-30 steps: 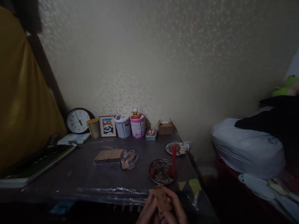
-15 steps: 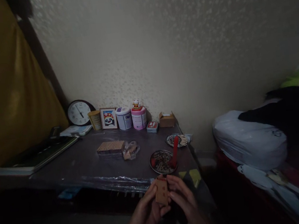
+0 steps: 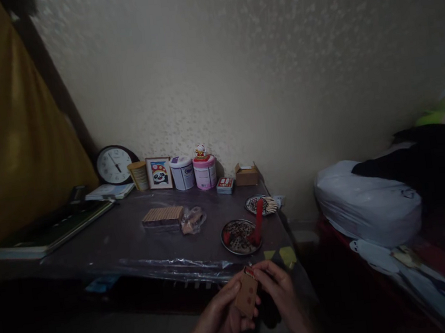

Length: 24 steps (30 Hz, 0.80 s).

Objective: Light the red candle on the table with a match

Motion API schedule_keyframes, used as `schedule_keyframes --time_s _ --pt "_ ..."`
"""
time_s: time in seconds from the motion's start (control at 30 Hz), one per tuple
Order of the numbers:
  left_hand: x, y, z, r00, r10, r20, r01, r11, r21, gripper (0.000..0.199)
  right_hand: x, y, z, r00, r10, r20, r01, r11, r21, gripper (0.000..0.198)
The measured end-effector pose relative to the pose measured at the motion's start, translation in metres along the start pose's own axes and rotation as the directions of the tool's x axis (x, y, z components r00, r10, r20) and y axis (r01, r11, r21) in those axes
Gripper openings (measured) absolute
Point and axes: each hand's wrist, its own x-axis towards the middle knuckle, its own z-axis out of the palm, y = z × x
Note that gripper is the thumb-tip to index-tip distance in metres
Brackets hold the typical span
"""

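Note:
My left hand [image 3: 218, 318] holds a small brown matchbox [image 3: 246, 294] in front of the table's near edge. The fingertips of my right hand [image 3: 279, 293] pinch the box's top end, where a bit of red shows. Just beyond my hands, on the dark table [image 3: 127, 245], lies a round metal plate [image 3: 238, 237] with dark bits and a red stick [image 3: 257, 222] leaning on it. A second small plate [image 3: 258, 205] with several pale sticks sits behind it.
A flat tan block [image 3: 162, 216] and a clear bag [image 3: 193, 220] lie mid-table. A clock [image 3: 114, 165], a framed picture [image 3: 159, 173], tins [image 3: 204, 172] and a small cardboard box [image 3: 246, 175] line the wall. Books [image 3: 50, 229] lie left. A white bundle [image 3: 367, 204] rests on a bed to the right.
The matchbox has tilted in my left hand, and my right fingertips have moved up to its top end. The view has shifted slightly.

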Motion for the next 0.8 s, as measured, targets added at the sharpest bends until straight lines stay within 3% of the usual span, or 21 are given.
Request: schedule_keyframes --time_s 0.3,0.4,0.47,0.57,0.67,0.8 --pt "0.0006 0.0010 0.0014 1.000 -0.010 -0.023 0.010 1.000 -0.009 0.036 0.0019 0.0063 -0.0022 0.999 -0.035 -0.019 0.034 0.999 -0.036 0.031" --pt "-0.0002 0.0027 0.0010 0.999 -0.016 -0.031 0.016 1.000 -0.016 0.036 0.0036 0.0069 -0.0028 0.992 -0.120 -0.032 0.115 0.986 -0.123 0.029" --pt "-0.0007 0.0049 0.0013 0.999 -0.023 -0.031 0.023 0.999 -0.024 0.035 0.0038 0.0058 -0.0040 0.966 -0.258 -0.026 0.246 0.943 -0.223 0.023" --pt "-0.0010 0.0075 0.0020 0.998 -0.048 -0.028 0.047 0.998 -0.045 0.031 0.0022 0.0039 -0.0066 0.903 -0.422 0.080 0.421 0.833 -0.358 0.019" --pt "-0.0004 0.0078 0.0022 0.997 -0.069 -0.028 0.067 0.996 -0.061 0.028 -0.0002 0.0039 -0.0087 0.889 -0.425 0.170 0.454 0.778 -0.433 0.022" --pt "0.0011 0.0076 0.0016 0.995 -0.089 -0.035 0.086 0.994 -0.071 0.027 -0.0014 0.0051 -0.0096 0.889 -0.424 0.174 0.454 0.761 -0.463 0.021"
